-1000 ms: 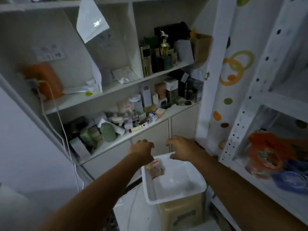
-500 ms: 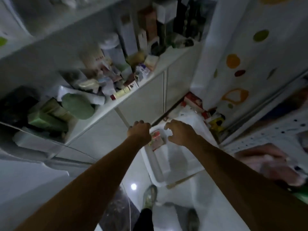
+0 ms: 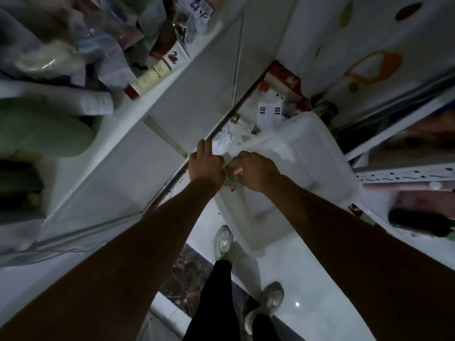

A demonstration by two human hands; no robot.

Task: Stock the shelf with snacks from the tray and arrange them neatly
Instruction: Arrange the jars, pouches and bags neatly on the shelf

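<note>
A white plastic tray (image 3: 320, 153) stands low on the floor between the cabinet and the metal rack. Both hands are down at its near left corner. My left hand (image 3: 205, 164) and my right hand (image 3: 254, 169) are closed together around a small snack packet (image 3: 232, 177) with pink and green print; only a sliver of it shows between the fingers. The rest of the tray's mesh bottom looks bare. The white perforated metal rack (image 3: 403, 173) runs along the right, with pink and dark packets blurred on its levels.
A white cabinet (image 3: 138, 153) with closed doors fills the left; its open shelf above is crowded with boxes, tubes and a green bottle (image 3: 44, 129). Boxes and bottles (image 3: 273, 104) litter the floor behind the tray. My two shoes (image 3: 246, 274) stand on glossy white tiles.
The camera has tilted steeply down from the shelves to the floor. Both hands dropped into the tray's corner and closed on the snack packet that lay there.
</note>
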